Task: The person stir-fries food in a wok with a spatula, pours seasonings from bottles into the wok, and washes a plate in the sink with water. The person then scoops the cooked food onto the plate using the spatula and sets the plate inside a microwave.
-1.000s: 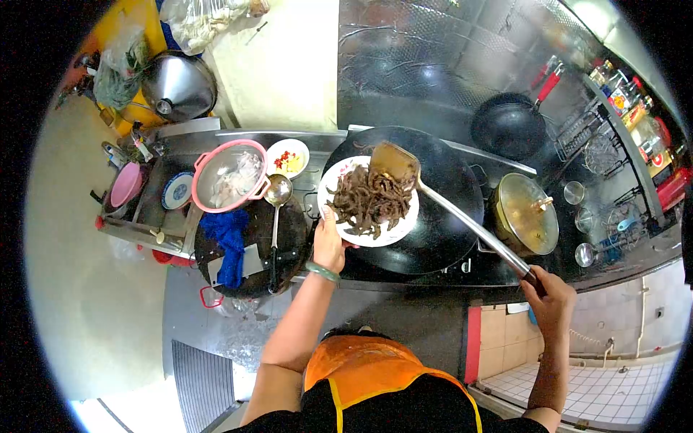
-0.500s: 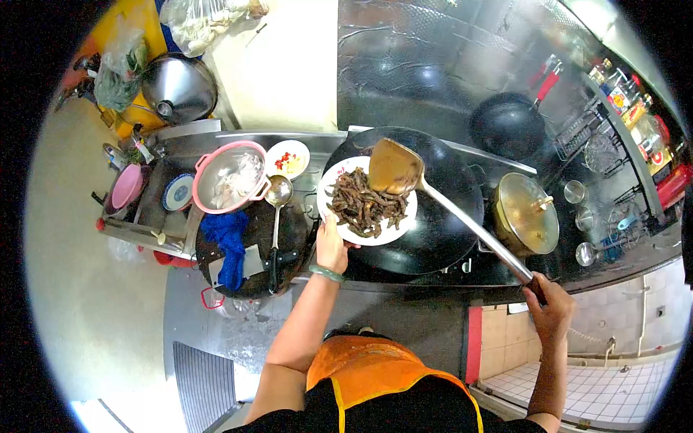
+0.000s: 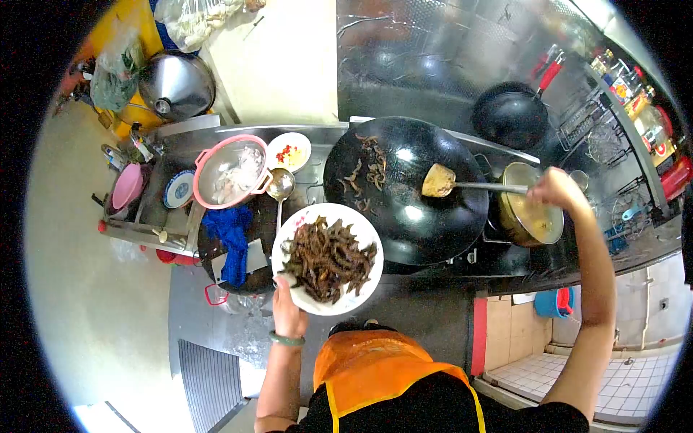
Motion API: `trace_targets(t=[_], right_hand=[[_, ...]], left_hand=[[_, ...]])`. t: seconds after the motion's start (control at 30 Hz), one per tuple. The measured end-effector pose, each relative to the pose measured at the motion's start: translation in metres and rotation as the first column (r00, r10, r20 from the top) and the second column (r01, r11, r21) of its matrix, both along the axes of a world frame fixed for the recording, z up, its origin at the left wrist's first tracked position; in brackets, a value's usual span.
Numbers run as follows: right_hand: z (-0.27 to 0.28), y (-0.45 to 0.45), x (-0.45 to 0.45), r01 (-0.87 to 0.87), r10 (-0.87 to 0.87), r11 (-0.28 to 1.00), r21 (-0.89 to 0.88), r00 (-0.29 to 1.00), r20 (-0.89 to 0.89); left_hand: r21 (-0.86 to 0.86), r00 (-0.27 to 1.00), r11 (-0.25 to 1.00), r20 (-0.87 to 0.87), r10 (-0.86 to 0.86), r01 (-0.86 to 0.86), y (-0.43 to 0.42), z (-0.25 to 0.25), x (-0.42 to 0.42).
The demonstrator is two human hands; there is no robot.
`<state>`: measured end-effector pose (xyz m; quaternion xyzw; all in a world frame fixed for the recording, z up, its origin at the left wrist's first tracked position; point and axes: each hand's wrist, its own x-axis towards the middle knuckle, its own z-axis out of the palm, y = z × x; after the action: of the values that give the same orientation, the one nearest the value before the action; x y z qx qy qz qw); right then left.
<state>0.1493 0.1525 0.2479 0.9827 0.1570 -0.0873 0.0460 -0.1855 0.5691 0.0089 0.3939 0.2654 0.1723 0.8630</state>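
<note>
My left hand (image 3: pixel 287 310) grips the lower left rim of a white plate (image 3: pixel 289 227), which is heaped with dark brown strips of food (image 3: pixel 328 260). The plate is in front of the large black wok (image 3: pixel 390 209). Some brown strips (image 3: pixel 375 162) lie along the wok's upper left side. My right hand (image 3: pixel 554 189) is closed round the handle end of a metal spatula (image 3: pixel 439 180), with the blade over the right part of the wok. Beside my right hand is a pot of yellowish liquid (image 3: pixel 533 216).
Left of the wok are a pink colander (image 3: pixel 201 189) with pale food, a small bowl (image 3: pixel 302 140) with red and yellow pieces, a ladle (image 3: pixel 281 185), a blue cloth (image 3: pixel 232 242) and a cleaver (image 3: pixel 256 256). A black pan (image 3: pixel 509 119) is at the back right.
The plate in my left hand has moved off the wok, towards my body. My right hand has swung the spatula away from the plate and over the wok, where several strips now show.
</note>
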Motion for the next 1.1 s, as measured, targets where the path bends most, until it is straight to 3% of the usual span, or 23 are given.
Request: trace_targets(t=[0.03,0.07,0.1,0.27,0.33,0.47,0.5,0.63,0.73,0.9,1.0,1.1], right_hand=[[0.003,0.016,0.014,0.068,-0.069,0.997,-0.033,0.997,-0.026],[0.004,0.036,0.021,0.002,0.027,0.983,-0.186,0.988,0.152],[0.01,0.065,0.022,0.003,0.023,0.984,-0.18,0.989,0.145],[-0.001,0.142,0.037,-0.333,0.369,0.924,-0.188,0.905,0.213],[0.017,0.158,0.029,-0.346,0.395,0.909,-0.23,0.892,0.218],[0.001,0.162,0.025,-0.251,0.398,0.901,-0.355,0.806,0.438],[-0.007,0.158,0.023,-0.296,0.444,0.887,-0.355,0.757,0.48],[-0.02,0.151,-0.008,-0.474,0.617,0.786,-0.398,0.648,0.447],[-0.012,0.153,-0.022,-0.387,0.54,0.829,-0.405,0.742,0.397],[-0.038,0.165,-0.027,-0.379,0.587,0.807,-0.452,0.594,0.55],[-0.024,0.16,-0.061,-0.501,0.657,0.752,-0.428,0.623,0.424],[-0.007,0.161,-0.07,-0.448,0.597,0.792,-0.414,0.712,0.37]], left_hand=[[-0.032,1.0,0.999,-0.01,0.012,-0.012,-0.001,-0.007,-0.014],[-0.065,1.0,0.998,-0.017,0.024,-0.025,-0.002,-0.013,-0.022],[0.03,0.993,0.998,-0.104,0.054,-0.051,-0.009,-0.003,-0.026],[-0.024,0.982,0.999,-0.184,0.033,-0.038,-0.017,-0.034,-0.037],[-0.043,0.984,0.999,-0.18,0.02,-0.028,-0.02,-0.041,-0.039],[-0.003,0.991,1.0,-0.134,-0.02,0.02,-0.022,-0.048,-0.042],[-0.032,0.987,0.998,-0.152,-0.053,0.048,-0.022,-0.043,-0.042],[-0.046,0.995,0.998,-0.089,-0.039,0.035,-0.022,-0.056,-0.035],[-0.033,0.994,0.996,-0.076,-0.085,0.082,-0.016,-0.067,-0.032],[-0.047,0.99,0.994,-0.098,-0.098,0.094,-0.017,-0.073,-0.023],[-0.053,0.985,0.993,-0.131,-0.112,0.106,-0.015,-0.07,-0.02],[-0.095,0.982,0.989,-0.143,-0.126,0.113,-0.015,-0.083,-0.016]])
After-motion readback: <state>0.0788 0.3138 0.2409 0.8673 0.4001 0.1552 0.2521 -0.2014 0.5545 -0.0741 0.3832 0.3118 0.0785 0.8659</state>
